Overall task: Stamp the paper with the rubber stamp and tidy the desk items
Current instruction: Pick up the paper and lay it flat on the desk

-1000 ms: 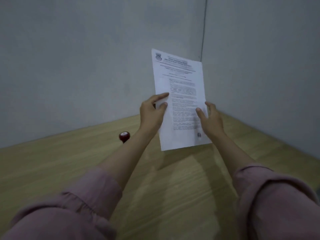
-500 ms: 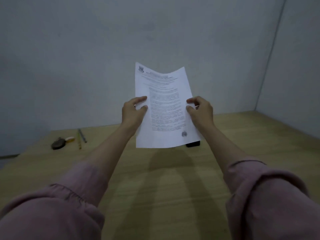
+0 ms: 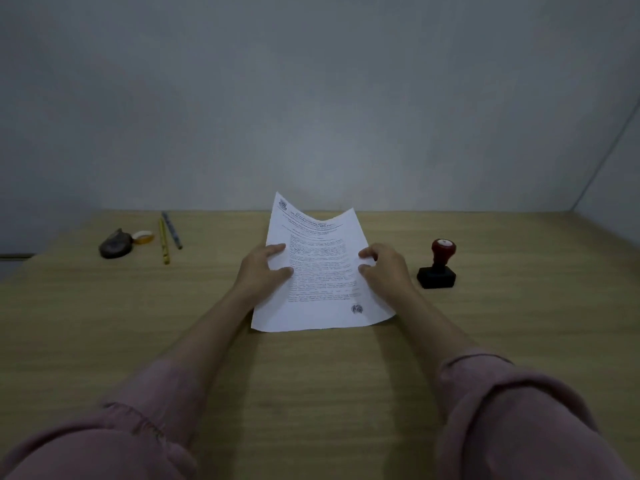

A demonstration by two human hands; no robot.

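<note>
A printed white paper (image 3: 320,271) with a dark stamp mark near its lower right corner is held at the middle of the wooden desk (image 3: 311,375). Its near edge touches the desk and its far end curls upward. My left hand (image 3: 265,271) grips the paper's left edge and my right hand (image 3: 384,268) grips its right edge. The rubber stamp (image 3: 438,265), red-handled on a black base, stands upright on the desk just right of my right hand, apart from it.
At the far left of the desk lie a dark tape dispenser (image 3: 116,244), a small roll of tape (image 3: 143,236), a yellow pencil (image 3: 163,242) and a grey pen (image 3: 172,230). Grey walls close the desk at the back and right.
The paper has come down from upright in the air to the desk, still held by both hands. My view has swung left, bringing the stamp and left-side items into sight.
</note>
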